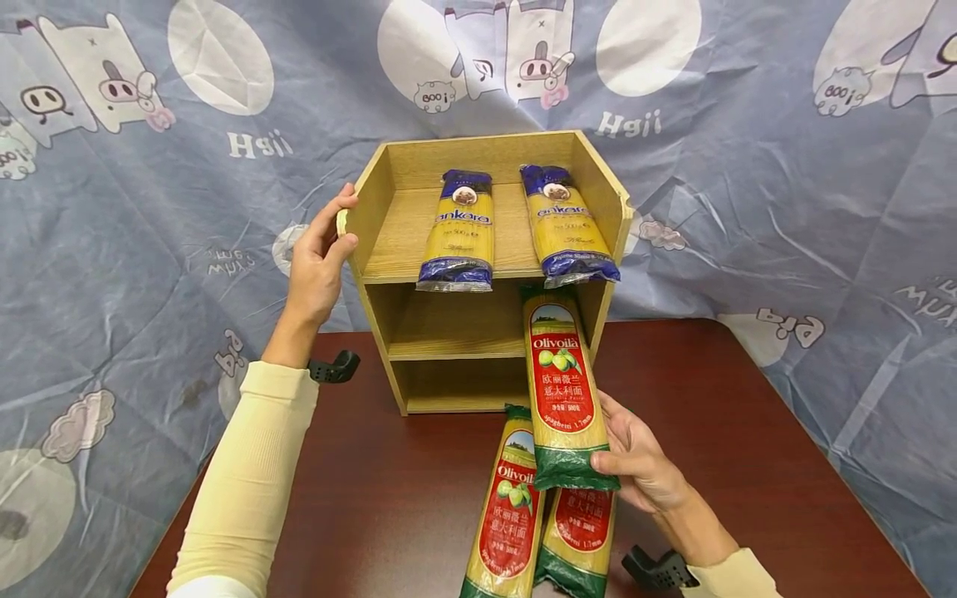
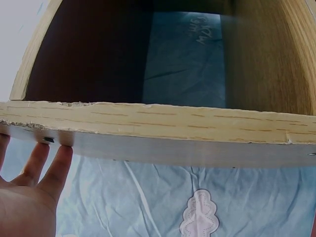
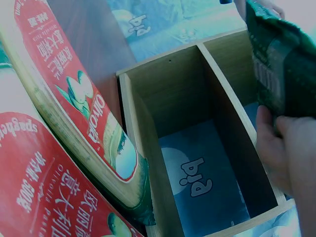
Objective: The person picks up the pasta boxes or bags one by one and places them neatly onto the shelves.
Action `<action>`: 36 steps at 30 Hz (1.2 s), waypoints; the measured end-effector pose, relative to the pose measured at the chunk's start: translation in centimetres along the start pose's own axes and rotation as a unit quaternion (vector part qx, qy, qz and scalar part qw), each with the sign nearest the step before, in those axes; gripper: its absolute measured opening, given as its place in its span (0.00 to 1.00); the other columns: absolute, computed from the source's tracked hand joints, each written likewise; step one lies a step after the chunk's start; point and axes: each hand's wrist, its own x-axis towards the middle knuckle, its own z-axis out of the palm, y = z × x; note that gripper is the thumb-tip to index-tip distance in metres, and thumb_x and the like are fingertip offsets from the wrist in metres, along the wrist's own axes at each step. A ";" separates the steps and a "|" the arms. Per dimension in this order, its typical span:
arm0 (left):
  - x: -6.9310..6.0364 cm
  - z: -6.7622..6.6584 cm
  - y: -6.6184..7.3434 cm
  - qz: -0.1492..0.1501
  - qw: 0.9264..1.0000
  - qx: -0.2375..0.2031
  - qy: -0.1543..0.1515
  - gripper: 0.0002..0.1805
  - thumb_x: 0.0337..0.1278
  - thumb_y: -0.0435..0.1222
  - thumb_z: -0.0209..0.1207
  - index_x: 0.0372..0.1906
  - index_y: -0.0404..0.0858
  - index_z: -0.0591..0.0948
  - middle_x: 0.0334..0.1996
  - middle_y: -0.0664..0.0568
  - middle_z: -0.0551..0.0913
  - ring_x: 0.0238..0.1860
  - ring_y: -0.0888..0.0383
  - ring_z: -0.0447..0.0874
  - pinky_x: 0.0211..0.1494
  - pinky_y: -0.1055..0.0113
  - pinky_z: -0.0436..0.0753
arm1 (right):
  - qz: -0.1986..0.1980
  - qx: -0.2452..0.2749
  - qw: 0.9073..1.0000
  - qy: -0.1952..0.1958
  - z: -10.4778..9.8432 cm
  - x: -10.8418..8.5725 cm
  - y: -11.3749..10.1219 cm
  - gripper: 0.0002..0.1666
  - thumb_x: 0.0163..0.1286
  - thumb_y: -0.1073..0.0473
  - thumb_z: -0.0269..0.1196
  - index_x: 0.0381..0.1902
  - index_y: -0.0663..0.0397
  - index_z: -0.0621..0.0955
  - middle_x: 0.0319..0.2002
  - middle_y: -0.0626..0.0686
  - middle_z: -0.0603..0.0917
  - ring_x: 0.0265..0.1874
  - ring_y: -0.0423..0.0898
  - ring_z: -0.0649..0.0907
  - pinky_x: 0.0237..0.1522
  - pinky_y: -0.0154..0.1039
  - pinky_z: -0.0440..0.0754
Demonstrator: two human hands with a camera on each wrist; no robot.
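My right hand grips the lower green end of a spaghetti packet with a red label, thumb on its front. The packet's top reaches into the right side of the middle compartment of a wooden shelf unit. In the right wrist view, this hand holds the dark green end of the packet. My left hand rests at the shelf's left side, and in the left wrist view its fingertips touch the outer panel. Two more red-label spaghetti packets lie on the table below.
On the top shelf lie two blue-and-yellow spaghetti packets, their lower ends over the front edge. The shelf unit stands on a dark red-brown table. A blue patterned cloth hangs behind and beside it.
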 end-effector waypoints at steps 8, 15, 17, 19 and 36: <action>-0.1 0.0 0.1 -0.008 1.000 0.001 0.005 0.23 0.66 0.17 0.49 0.64 0.27 0.76 0.74 0.37 0.65 0.77 0.48 0.60 0.75 0.60 0.63 | -0.031 0.005 1.000 0.002 1.3 -0.1 0.3 0.60 0.60 0.85 0.51 0.80 0.60 0.33 0.78 0.66 0.52 0.73 0.57 0.67 0.70 0.49 0.69; -0.2 -0.2 0.0 -0.011 1.000 0.000 0.004 0.22 0.67 0.18 0.49 0.64 0.29 0.77 0.74 0.40 0.67 0.77 0.49 0.59 0.75 0.60 0.62 | -0.030 -0.057 0.996 0.061 2.1 -0.6 0.9 0.65 0.56 0.87 0.54 0.81 0.57 0.32 0.80 0.62 0.49 0.74 0.50 0.65 0.69 0.44 0.70; -0.1 -0.2 0.0 -0.007 1.000 0.003 0.002 0.22 0.67 0.19 0.50 0.64 0.29 0.77 0.74 0.40 0.67 0.77 0.49 0.59 0.75 0.60 0.63 | -0.031 -0.087 0.991 0.096 2.4 -0.7 1.0 0.65 0.55 0.87 0.54 0.81 0.57 0.34 0.80 0.61 0.50 0.73 0.49 0.67 0.67 0.42 0.72; -0.1 -0.2 0.0 -0.002 1.000 0.008 -0.002 0.22 0.67 0.20 0.50 0.64 0.29 0.77 0.74 0.41 0.67 0.77 0.48 0.59 0.75 0.60 0.64 | -0.034 -0.112 0.985 0.128 2.5 -0.6 1.1 0.65 0.55 0.87 0.54 0.82 0.56 0.36 0.78 0.61 0.53 0.70 0.48 0.70 0.64 0.41 0.76; 0.0 -0.2 -0.4 0.010 1.000 0.003 0.001 0.23 0.65 0.21 0.51 0.64 0.28 0.77 0.74 0.39 0.67 0.77 0.47 0.59 0.75 0.60 0.64 | -0.069 -0.287 0.924 0.243 2.6 0.7 2.1 0.34 0.56 0.88 0.56 0.60 0.71 0.64 0.55 0.63 0.71 0.40 0.43 0.81 0.25 0.30 0.78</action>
